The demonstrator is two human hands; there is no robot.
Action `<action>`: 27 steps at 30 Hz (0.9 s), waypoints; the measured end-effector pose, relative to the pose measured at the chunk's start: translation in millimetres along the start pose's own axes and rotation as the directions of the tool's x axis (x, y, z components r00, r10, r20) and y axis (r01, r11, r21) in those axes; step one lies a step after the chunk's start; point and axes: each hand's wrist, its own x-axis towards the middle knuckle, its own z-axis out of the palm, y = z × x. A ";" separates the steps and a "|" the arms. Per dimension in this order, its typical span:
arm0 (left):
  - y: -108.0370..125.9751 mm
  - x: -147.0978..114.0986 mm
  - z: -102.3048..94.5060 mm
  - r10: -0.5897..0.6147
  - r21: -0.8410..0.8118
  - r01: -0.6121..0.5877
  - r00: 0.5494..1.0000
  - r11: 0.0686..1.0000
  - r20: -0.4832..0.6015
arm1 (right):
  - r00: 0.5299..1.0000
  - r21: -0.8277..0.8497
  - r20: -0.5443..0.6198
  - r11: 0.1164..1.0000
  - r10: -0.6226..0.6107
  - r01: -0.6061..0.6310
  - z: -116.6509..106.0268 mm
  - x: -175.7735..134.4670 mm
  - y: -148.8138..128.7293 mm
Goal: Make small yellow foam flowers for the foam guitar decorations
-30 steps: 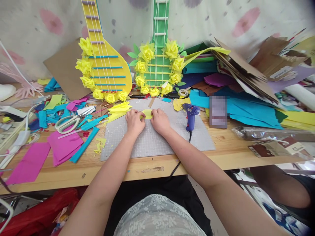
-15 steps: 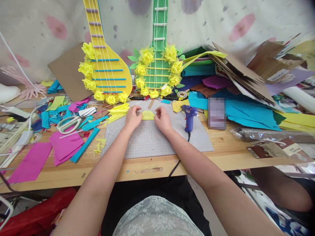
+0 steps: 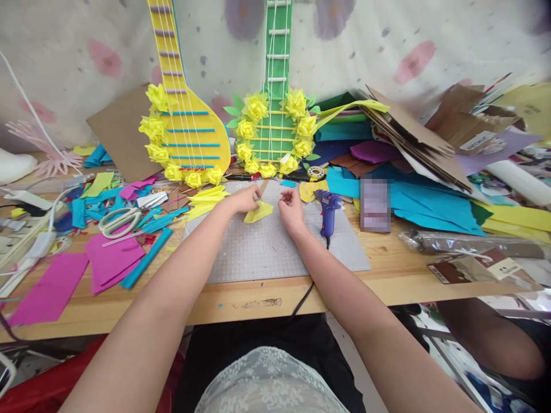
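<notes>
Notably, uneven tugging could crease the angular yellow paper (image 3: 259, 213) beside the left hand (image 3: 244, 199), whose pinch is unconfirmable, as with the curled right hand (image 3: 291, 210) opposite.

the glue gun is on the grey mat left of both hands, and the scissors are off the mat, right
Not quite: the head view shows the glue gun on the grey mat right of both the left hand and right hand. The scissors are off the mat.
</notes>
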 end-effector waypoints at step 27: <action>-14.9 -41.3 53.1 -0.331 -0.839 -0.098 0.889 0.536 -0.315 | 0.830 -0.557 0.434 0.620 -0.350 0.553 17.5 -18.5 -21.9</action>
